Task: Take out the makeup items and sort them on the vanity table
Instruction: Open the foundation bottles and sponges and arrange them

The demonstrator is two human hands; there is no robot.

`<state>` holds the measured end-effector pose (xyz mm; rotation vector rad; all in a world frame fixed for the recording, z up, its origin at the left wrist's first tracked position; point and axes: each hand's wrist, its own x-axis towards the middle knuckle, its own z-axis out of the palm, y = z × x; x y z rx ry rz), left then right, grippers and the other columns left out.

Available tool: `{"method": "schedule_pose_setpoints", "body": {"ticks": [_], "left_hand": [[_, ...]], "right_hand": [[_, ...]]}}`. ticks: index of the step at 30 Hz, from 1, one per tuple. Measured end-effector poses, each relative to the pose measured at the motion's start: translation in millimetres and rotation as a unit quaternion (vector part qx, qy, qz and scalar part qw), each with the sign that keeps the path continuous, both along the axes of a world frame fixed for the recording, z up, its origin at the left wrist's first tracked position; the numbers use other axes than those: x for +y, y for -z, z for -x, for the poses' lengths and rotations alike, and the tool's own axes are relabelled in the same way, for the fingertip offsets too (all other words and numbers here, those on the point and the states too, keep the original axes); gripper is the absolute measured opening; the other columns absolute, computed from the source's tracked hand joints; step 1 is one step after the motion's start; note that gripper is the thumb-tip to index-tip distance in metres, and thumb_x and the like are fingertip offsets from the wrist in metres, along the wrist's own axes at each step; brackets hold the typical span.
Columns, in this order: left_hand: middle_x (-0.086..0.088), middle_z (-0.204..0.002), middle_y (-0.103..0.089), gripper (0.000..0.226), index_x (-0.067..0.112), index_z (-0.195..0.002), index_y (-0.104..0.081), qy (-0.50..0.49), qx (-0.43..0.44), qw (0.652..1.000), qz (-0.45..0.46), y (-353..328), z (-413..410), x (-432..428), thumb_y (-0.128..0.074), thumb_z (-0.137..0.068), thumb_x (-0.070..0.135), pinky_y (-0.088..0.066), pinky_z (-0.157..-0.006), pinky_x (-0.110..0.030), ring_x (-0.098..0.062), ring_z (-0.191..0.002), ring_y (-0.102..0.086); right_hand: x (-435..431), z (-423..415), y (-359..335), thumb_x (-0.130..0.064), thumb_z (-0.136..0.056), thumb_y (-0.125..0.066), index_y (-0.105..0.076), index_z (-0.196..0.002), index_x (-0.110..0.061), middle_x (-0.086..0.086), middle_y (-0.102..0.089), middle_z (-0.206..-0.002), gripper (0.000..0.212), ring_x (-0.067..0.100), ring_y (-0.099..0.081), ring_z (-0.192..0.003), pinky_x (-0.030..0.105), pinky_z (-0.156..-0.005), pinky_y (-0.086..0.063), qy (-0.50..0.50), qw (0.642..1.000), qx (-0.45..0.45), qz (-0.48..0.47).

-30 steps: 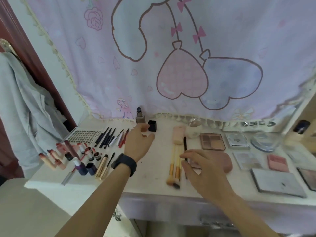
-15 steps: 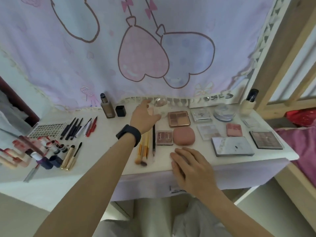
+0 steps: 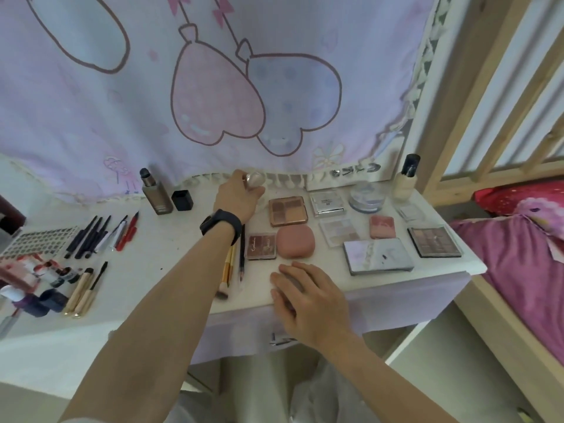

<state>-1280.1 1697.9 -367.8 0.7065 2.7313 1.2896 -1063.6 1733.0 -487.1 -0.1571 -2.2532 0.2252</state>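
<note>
My left hand point(image 3: 238, 198) curls round a pale rounded container point(image 3: 254, 181) at the back of the vanity table point(image 3: 174, 239), under the curtain point(image 3: 213, 102) fringe beside a four-pan palette point(image 3: 287, 211), while my right hand point(image 3: 308, 297) lies flat, fingers relaxed, on the front edge.

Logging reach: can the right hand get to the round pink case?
Probably yes. The right hand rests open on the table, the round pink case lies just beyond it, nothing between them.

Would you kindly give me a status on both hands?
Left hand grips pale round case by the curtain. Right hand open, flat at table front edge. Brown palette close beside case.
</note>
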Motion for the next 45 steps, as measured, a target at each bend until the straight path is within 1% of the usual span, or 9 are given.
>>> {"method": "schedule_pose_setpoints", "body": {"ticks": [4, 8, 15, 20, 24, 29, 37, 41, 45], "left_hand": [[0.006, -0.089, -0.056, 0.024, 0.020, -0.111, -0.050, -0.037, -0.005, 0.994, -0.106, -12, -16, -12, -0.061, -0.094, 0.033, -0.042, -0.063, -0.028, -0.016, -0.080, -0.055], [0.010, -0.096, -0.058, 0.020, 0.024, -0.108, -0.051, -0.025, -0.059, 0.969, -0.238, -16, -48, -40, -0.063, -0.094, 0.032, -0.057, -0.076, -0.037, -0.015, -0.090, -0.061], [0.003, -0.109, -0.059, 0.019, 0.028, -0.113, -0.058, 0.047, -0.188, 0.930, -0.312, -4, -116, -109, -0.064, -0.096, 0.025, -0.062, -0.067, -0.048, -0.021, -0.099, -0.065], [0.006, -0.114, -0.063, 0.034, 0.039, -0.124, -0.058, 0.084, -0.152, 0.953, -0.247, 11, -127, -140, -0.070, -0.092, 0.033, -0.062, -0.073, -0.040, -0.015, -0.099, -0.065], [0.008, -0.106, -0.067, 0.034, 0.032, -0.113, -0.061, 0.085, -0.137, 0.967, -0.200, 9, -124, -154, -0.078, -0.084, 0.036, -0.056, -0.066, -0.021, -0.003, -0.085, -0.066], [0.015, -0.105, -0.072, 0.021, 0.038, -0.111, -0.070, 0.127, -0.119, 0.966, -0.192, 6, -122, -163, -0.067, -0.091, 0.043, -0.057, -0.082, -0.027, -0.005, -0.096, -0.067], [-0.004, -0.083, -0.067, 0.042, 0.015, -0.094, -0.064, -0.013, -0.099, 0.983, -0.156, 11, -136, -157, -0.037, -0.105, 0.044, -0.055, -0.047, -0.030, -0.018, -0.072, -0.070], [-0.014, -0.085, -0.065, 0.044, 0.004, -0.092, -0.059, -0.020, -0.080, 0.994, -0.076, 4, -131, -157, -0.033, -0.106, 0.037, -0.059, -0.049, -0.047, -0.030, -0.078, -0.069], [-0.007, -0.074, -0.060, 0.044, 0.008, -0.083, -0.053, -0.031, -0.051, 0.998, -0.021, -3, -130, -156, -0.031, -0.106, 0.037, -0.058, -0.061, -0.042, -0.030, -0.071, -0.066]], "right_hand": [[0, 0, -2, -0.035, -0.094, -0.062, -0.077, -0.107, -0.023, -0.004, -0.073, -0.113, 0.023, 0.020, -0.066, -0.107, 0.031, -0.088, -0.056, 0.004, 1.000, 0.007, 0.008], [-1, -2, -5, -0.039, -0.094, -0.061, -0.077, -0.107, -0.026, -0.006, -0.074, -0.114, 0.025, 0.017, -0.066, -0.107, 0.030, -0.084, -0.058, 0.005, 1.000, -0.003, 0.030], [-8, -6, -18, -0.050, -0.092, -0.057, -0.078, -0.106, -0.031, -0.016, -0.071, -0.117, 0.032, 0.008, -0.062, -0.110, 0.026, -0.085, -0.054, 0.019, 0.993, -0.057, 0.101], [-15, -7, -52, -0.056, -0.097, -0.053, -0.069, -0.106, -0.045, -0.026, -0.067, -0.105, 0.022, 0.000, -0.059, -0.102, 0.025, -0.088, -0.048, -0.014, 0.932, -0.124, 0.340], [-24, 6, -85, -0.057, -0.094, -0.047, -0.067, -0.113, -0.041, -0.013, -0.073, -0.092, 0.032, 0.005, -0.065, -0.072, 0.017, -0.067, -0.048, -0.132, 0.858, -0.118, 0.483], [-36, 12, -107, -0.047, -0.100, -0.048, -0.067, -0.092, -0.018, -0.015, -0.056, -0.058, 0.036, 0.007, -0.046, -0.052, 0.022, -0.053, -0.041, -0.209, 0.840, -0.165, 0.473], [-56, 16, -102, -0.050, -0.098, -0.049, -0.058, -0.082, -0.016, 0.001, -0.061, -0.071, 0.038, 0.015, -0.055, -0.064, 0.029, -0.061, -0.046, -0.179, 0.875, -0.190, 0.407], [-58, 10, -100, -0.046, -0.103, -0.044, -0.060, -0.091, -0.021, -0.006, -0.064, -0.077, 0.032, 0.009, -0.060, -0.070, 0.027, -0.066, -0.049, -0.176, 0.883, -0.216, 0.378], [-62, 9, -101, -0.037, -0.105, -0.045, -0.055, -0.083, -0.019, -0.010, -0.055, -0.066, 0.031, 0.004, -0.046, -0.057, 0.026, -0.060, -0.040, -0.173, 0.872, -0.198, 0.413]]}}
